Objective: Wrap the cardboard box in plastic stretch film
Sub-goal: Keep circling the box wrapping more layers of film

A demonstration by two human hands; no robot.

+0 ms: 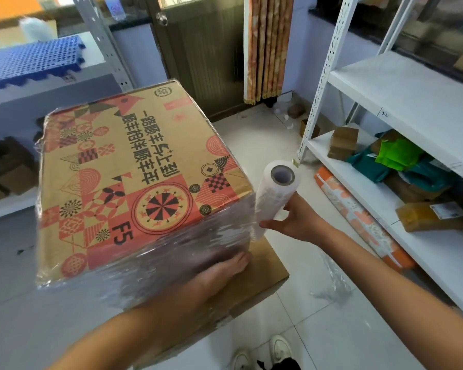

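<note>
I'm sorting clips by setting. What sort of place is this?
Probably a small parcel packing or storage room: white metal shelving holds wrapped parcels, and a printed cardboard box is being wrapped from a stretch film roll on a tiled floor.

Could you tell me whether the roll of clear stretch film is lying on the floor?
No, the right hand holds the roll of clear stretch film upright.

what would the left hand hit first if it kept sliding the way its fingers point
Probably the film roll. The left hand lies flat on the box's wrapped side, fingers pointing along it toward the corner where the roll stands. Depth there is unclear.
</note>
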